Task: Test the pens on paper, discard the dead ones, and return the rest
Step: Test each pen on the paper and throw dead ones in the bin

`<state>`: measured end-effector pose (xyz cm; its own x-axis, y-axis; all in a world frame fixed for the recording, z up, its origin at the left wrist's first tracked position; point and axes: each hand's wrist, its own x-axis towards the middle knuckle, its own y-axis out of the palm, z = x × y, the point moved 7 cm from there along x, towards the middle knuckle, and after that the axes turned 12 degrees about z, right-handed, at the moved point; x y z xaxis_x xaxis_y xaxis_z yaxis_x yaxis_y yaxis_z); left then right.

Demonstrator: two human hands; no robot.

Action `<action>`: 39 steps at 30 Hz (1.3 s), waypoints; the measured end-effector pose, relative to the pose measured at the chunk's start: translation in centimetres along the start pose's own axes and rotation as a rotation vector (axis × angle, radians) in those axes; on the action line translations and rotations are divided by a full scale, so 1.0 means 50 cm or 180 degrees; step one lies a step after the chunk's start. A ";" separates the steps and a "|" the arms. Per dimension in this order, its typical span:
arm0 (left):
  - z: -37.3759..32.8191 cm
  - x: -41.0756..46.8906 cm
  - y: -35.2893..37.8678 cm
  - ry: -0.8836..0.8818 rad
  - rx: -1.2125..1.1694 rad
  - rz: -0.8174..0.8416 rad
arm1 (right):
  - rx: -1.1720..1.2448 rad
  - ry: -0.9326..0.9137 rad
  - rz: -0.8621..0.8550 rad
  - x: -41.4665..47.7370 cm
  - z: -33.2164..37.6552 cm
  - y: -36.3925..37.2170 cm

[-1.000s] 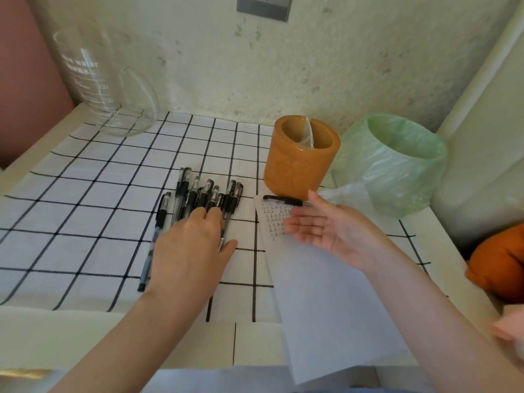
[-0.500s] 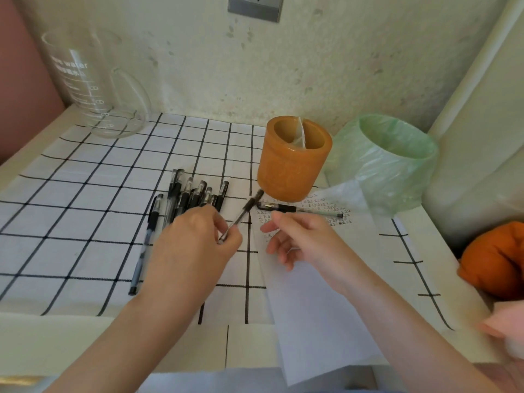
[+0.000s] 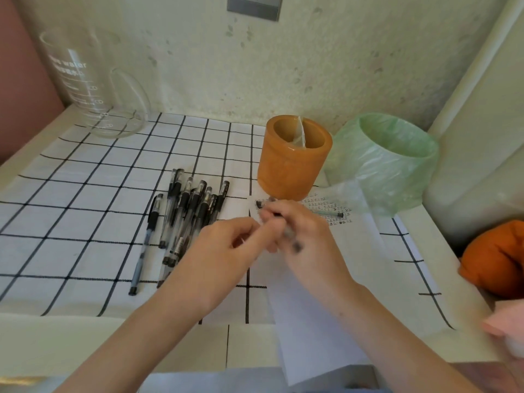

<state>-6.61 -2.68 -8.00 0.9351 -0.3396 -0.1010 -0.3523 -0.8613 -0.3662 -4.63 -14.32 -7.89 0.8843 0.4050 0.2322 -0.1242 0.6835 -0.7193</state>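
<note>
Off to the far left there was a big clear glass jug point(image 3: 93, 89) with white markings printed on it, standing upright right up against the speckled cream wall point(image 3: 297, 66). A white cloth with a black grid point(image 3: 85, 194) covered most of the cream tabletop point(image 3: 71, 344), and the jug's base sat on its back corner. A grey metal plate point(image 3: 253, 7) was fixed on the wall up top. Over on the right, past the table edge, sat some soft orange thing point(image 3: 493, 259), with something pink point(image 3: 507, 330) just below it, too blurry to tell what
</note>
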 end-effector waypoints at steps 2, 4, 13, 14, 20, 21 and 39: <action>0.001 -0.002 -0.024 0.0118 0.0268 -0.0412 | 0.1076 0.0324 0.0036 0.003 -0.012 -0.010; -0.008 -0.005 -0.036 0.0356 0.0766 -0.0568 | 0.1912 0.0524 0.0150 0.004 -0.019 -0.013; -0.007 0.005 0.006 0.0588 0.0779 -0.0031 | 0.2390 0.0562 0.0493 0.006 -0.011 0.001; -0.009 0.005 0.007 0.0600 0.0780 -0.0026 | 0.2413 0.0545 0.0476 0.008 -0.011 -0.002; -0.016 0.008 0.011 0.0674 0.0835 -0.0014 | 0.2477 0.0512 0.0484 0.012 -0.004 -0.006; -0.017 0.008 0.009 0.0675 0.0844 -0.0042 | 0.2531 0.0512 0.0486 0.013 -0.002 -0.007; 0.045 0.007 0.039 -0.0073 0.2564 0.0581 | 0.2799 0.1242 -0.0144 0.002 -0.093 -0.033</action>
<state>-6.86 -3.62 -10.85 0.8694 -0.4326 -0.2389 -0.3722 -0.2553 -0.8923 -2.26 -18.22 -9.73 0.9643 0.2451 -0.1006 -0.2389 0.9685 0.0698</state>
